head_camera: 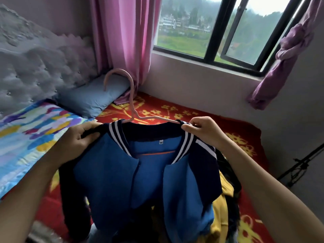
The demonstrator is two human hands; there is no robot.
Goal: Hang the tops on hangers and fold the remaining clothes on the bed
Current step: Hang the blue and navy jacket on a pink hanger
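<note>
Left hand point(82, 139) grips jacket point(122, 181) shoulder, right hand point(206, 132) pinches collar over hanger point(131, 95) — mid-frame, above bed point(175, 109). I'd seat both shoulders evenly w/ hook centred — else it slips.

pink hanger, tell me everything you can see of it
The pink hanger is thin, like coated wire, with a twisted neck and a long stem ending in a hook that curls left. It stands roughly upright. Both arms run into the neck of a blue jacket, so its shoulders are hidden. The left hand and right hand grip the jacket's shoulders over it; whether they touch the hanger cannot be told.
</note>
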